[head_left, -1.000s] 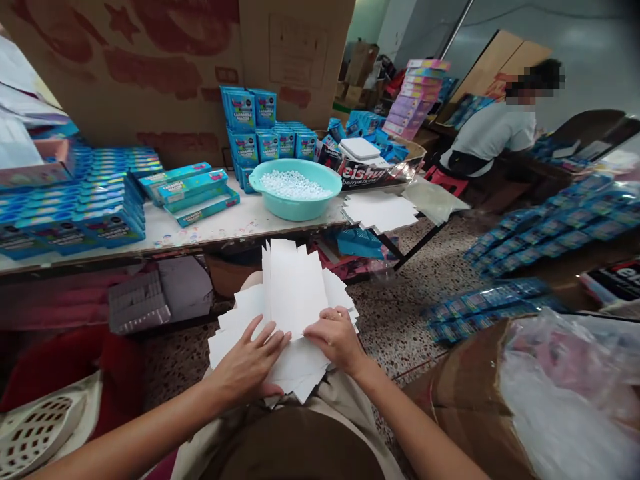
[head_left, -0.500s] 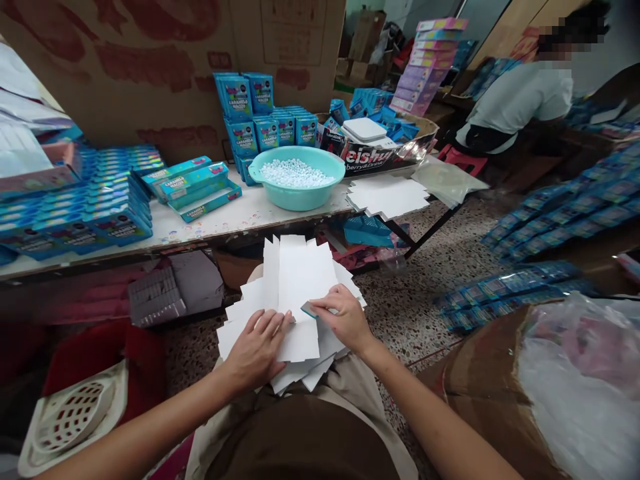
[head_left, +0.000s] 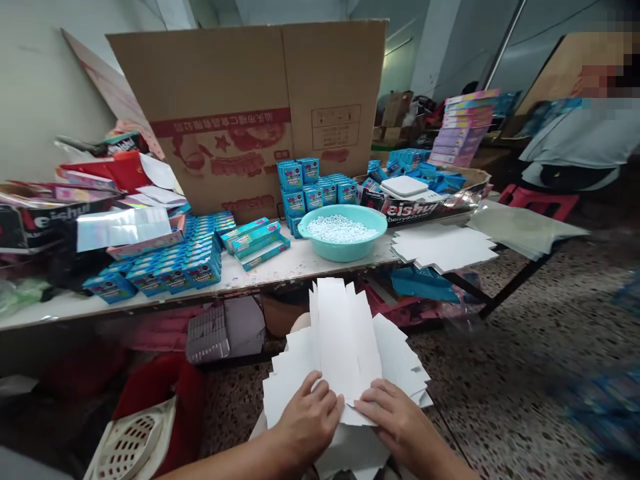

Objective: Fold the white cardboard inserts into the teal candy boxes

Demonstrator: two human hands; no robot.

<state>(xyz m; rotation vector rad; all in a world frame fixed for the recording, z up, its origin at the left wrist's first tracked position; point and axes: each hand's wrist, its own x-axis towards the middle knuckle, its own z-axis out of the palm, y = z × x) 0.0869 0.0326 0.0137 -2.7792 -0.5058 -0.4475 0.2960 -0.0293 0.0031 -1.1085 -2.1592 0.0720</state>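
A white card blank (head_left: 347,340) is touched at its near end by the fingers of both hands; most of its length is extended beyond the fingertips, with its long sides partly raised. By the curled fingers of the left hand (head_left: 311,420) its near left edge is pressed, and by the bent fingertips of the right hand (head_left: 395,420) its near flap is covered. Whether the card is pinched or merely pressed cannot be told. Underneath, a fanned pile of white blanks (head_left: 400,350) is spread out past the fingers on both sides. Beyond the fingertips a table (head_left: 233,277) is seen, on which a turquoise basin (head_left: 345,252) of small white pieces (head_left: 340,229) is set, nearly straight ahead of the fingers. Blue packets (head_left: 293,177) are stacked behind the basin; more flat white cards (head_left: 445,247) are laid farther off, to the right of the fingers.
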